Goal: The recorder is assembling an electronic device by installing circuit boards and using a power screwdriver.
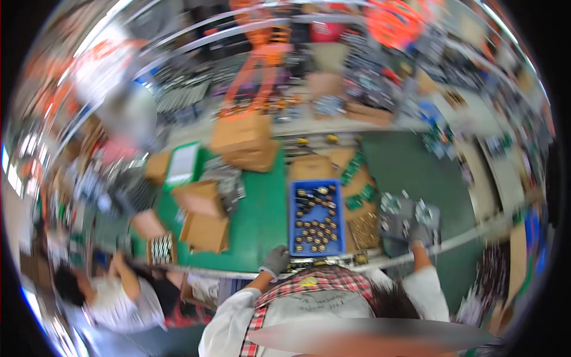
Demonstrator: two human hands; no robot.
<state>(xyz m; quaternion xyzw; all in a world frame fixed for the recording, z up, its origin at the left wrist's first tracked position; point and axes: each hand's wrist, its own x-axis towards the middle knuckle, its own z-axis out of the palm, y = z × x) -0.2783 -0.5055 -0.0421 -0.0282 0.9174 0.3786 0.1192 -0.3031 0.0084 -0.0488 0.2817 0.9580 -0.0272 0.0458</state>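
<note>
My left hand [276,260], in a grey glove, is at the bench's front edge beside the near left corner of a blue tray [292,223]. Its fingers look curled in; whatever they may hold is hidden. Many small round dark parts with brass-coloured tops [315,232] lie in the tray. Over to the right, my right hand [419,233], also gloved, reaches over the near part of a grey tray or mat [395,244]. Clear or silvery round parts [425,211] lie around its far side. Blur hides what the right fingers do.
Green boards [360,196] and a pile of small brass-coloured parts [364,231] lie between the trays. Open cardboard boxes [205,232] stand on the green mat [256,223] at left. Another person [125,291] sits farther left. A metal rail [458,241] runs along the front edge.
</note>
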